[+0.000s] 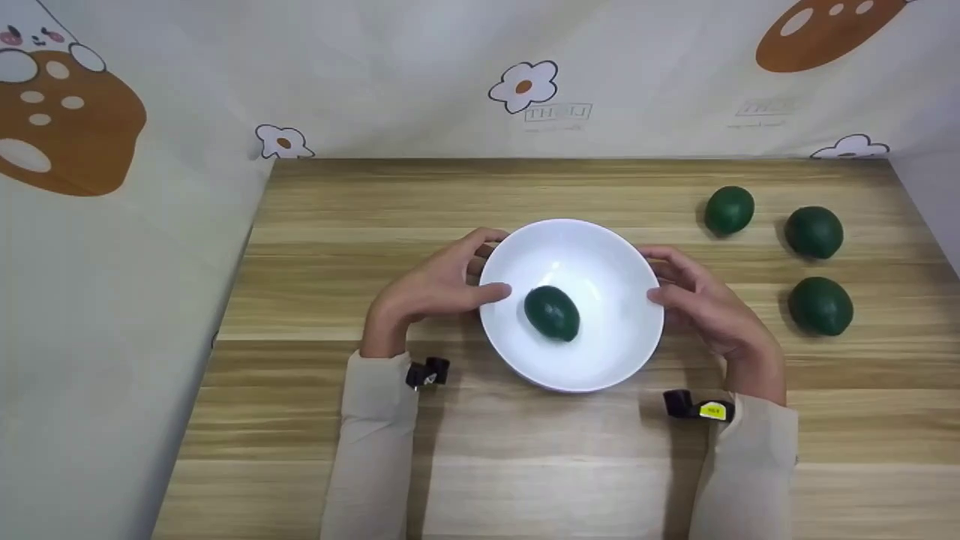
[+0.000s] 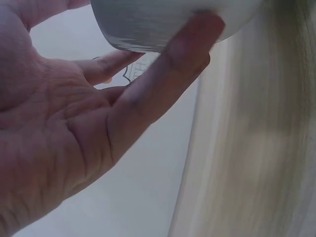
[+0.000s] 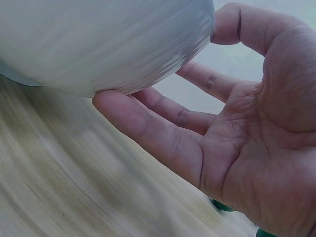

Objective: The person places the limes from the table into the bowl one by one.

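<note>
A white bowl (image 1: 600, 262) is held between both hands, and one dark green, avocado-like fruit (image 1: 552, 313) lies inside it, left of the middle. My left hand (image 1: 442, 281) grips the bowl's left side, thumb over the rim and fingers along the outer wall. On the opposite side my right hand (image 1: 701, 300) holds it the same way. In the left wrist view, fingers (image 2: 163, 69) support the bowl's underside (image 2: 148, 24). The right wrist view has fingertips (image 3: 116, 106) under the bowl wall (image 3: 108, 44), with the wooden table below.
Several more green fruits (image 1: 820, 306) sit on the wooden table (image 1: 360, 420) to the right, beyond the right hand. A pale patterned sheet (image 1: 405, 82) hangs along the back and left edges. Black wrist cameras (image 1: 428, 373) are strapped over the sleeves.
</note>
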Action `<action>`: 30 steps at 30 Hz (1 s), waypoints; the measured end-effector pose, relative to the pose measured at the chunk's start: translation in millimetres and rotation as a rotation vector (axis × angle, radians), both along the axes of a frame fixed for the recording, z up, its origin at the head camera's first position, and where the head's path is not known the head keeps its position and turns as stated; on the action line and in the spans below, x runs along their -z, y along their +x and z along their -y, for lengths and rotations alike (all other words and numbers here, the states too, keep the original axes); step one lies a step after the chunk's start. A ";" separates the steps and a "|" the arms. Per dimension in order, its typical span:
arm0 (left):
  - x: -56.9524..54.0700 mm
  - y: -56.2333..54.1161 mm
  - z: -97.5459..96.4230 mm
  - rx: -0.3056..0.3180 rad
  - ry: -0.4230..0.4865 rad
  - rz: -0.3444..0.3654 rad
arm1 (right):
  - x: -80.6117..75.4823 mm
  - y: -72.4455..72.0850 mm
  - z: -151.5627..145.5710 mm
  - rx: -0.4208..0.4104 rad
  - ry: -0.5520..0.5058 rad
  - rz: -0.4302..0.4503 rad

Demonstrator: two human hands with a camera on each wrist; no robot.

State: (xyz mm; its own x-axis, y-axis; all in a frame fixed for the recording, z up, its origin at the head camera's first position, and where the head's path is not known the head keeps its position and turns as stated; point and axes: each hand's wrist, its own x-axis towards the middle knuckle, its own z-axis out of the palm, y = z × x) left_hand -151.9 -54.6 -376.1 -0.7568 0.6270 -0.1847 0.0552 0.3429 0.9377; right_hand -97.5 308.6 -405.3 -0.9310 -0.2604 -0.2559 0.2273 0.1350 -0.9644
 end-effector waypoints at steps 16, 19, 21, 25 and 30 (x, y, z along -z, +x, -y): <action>15.4 -8.7 15.7 0.080 0.132 0.086 | -0.3 -0.8 0.1 -0.005 0.006 0.000; 15.9 -8.8 16.1 0.086 0.145 0.090 | 0.5 -1.0 -0.3 -0.008 -0.003 0.003; 16.1 -9.2 16.1 0.089 0.152 0.093 | 0.7 -0.9 -0.5 -0.009 -0.007 0.003; 16.8 -9.7 16.1 0.093 0.157 0.098 | 0.5 -0.5 -0.5 -0.006 -0.007 0.000; 17.6 -10.1 16.2 0.101 0.166 0.095 | 0.9 0.3 -0.3 -0.007 -0.010 -0.011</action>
